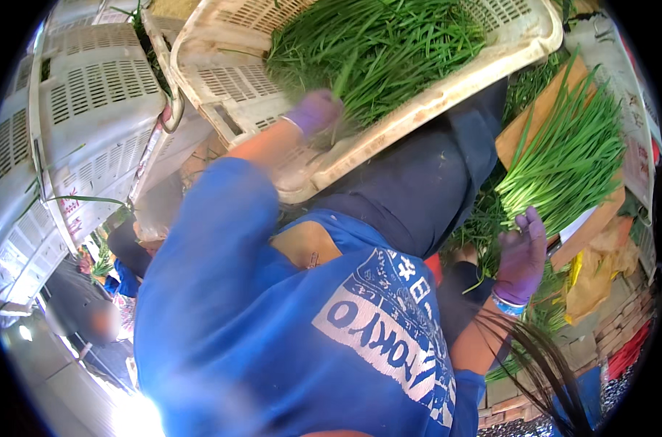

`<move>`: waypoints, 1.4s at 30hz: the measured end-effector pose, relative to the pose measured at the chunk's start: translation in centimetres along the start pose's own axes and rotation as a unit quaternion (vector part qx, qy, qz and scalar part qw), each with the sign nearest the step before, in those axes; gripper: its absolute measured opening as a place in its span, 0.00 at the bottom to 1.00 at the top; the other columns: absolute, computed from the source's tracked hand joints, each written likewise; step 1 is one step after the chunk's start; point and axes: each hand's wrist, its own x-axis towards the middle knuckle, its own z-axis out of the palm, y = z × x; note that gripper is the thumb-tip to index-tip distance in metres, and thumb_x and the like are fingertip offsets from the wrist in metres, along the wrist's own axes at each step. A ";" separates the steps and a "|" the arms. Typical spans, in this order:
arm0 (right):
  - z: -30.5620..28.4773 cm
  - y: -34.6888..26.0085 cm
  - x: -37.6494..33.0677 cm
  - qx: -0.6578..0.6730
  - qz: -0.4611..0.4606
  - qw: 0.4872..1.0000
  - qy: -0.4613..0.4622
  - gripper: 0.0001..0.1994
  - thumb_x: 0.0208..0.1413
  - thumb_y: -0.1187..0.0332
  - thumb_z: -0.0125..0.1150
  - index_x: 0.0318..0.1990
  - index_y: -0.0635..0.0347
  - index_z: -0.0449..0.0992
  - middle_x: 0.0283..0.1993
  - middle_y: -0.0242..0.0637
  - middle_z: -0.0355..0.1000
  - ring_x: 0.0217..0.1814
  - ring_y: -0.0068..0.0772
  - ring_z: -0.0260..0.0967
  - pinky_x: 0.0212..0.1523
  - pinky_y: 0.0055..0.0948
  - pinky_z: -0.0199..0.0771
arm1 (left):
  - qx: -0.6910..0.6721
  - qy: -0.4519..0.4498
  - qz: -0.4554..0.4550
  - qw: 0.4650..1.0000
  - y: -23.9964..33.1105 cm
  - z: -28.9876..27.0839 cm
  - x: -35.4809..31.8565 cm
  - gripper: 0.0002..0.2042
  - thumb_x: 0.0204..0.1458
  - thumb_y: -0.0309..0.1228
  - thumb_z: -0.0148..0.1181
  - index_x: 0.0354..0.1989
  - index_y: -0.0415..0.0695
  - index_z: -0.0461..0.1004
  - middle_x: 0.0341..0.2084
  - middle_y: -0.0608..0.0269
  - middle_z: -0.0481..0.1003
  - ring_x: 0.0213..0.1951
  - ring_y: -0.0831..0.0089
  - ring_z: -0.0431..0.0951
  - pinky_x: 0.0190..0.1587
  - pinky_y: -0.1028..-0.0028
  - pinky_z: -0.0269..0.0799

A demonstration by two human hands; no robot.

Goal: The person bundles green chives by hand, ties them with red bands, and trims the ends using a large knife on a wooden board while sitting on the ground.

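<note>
Two purple-gloved hands: left hand (315, 111) with fingers clenched into the loose green chives (378, 45) in the far cream basket (447, 91), stalks running far-right from it, while right hand (521, 256) hangs open-fingered just near-left of the bundled chives (567, 164) on the board (534, 116).

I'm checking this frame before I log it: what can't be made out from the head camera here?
- Left hand: motion-blurred in the greens of the crate; grip unclear.
- Crate's top: cut off by the picture's edge.
- Greens below the right hand: partly hidden by it and dark hair strands.
- Board under the green bundle: mostly covered.
- Person at lower left: blurred.
</note>
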 end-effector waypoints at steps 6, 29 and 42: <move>-1.1 1.2 0.4 0.006 -0.022 1.000 0.012 0.18 0.52 0.64 0.51 0.46 0.68 0.67 0.41 0.41 0.69 0.30 0.27 0.67 0.35 0.27 0.69 | -0.108 0.103 0.090 0.985 3.2 -6.9 -1.9 0.13 0.51 0.35 0.52 0.42 0.40 0.71 0.26 0.66 0.73 0.28 0.83 0.69 0.33 0.82 0.67; -2.5 3.6 -3.3 0.079 0.027 0.996 -0.015 0.17 0.52 0.65 0.50 0.47 0.66 0.67 0.39 0.40 0.70 0.32 0.29 0.68 0.38 0.29 0.69 | -0.220 -0.184 -0.165 0.944 3.2 -9.6 -2.7 0.20 0.45 0.33 0.55 0.48 0.40 0.66 0.27 0.62 0.72 0.26 0.76 0.71 0.27 0.78 0.68; 2.5 2.7 -10.8 0.045 -0.187 0.896 -0.401 0.38 0.49 0.47 0.49 0.62 0.58 0.43 0.60 0.45 0.50 0.60 0.41 0.51 0.57 0.41 0.53 | -0.086 -0.495 0.143 0.853 23.0 4.4 -19.6 0.13 0.46 0.34 0.56 0.37 0.40 0.71 0.15 0.70 0.68 0.15 0.87 0.63 0.14 0.86 0.56</move>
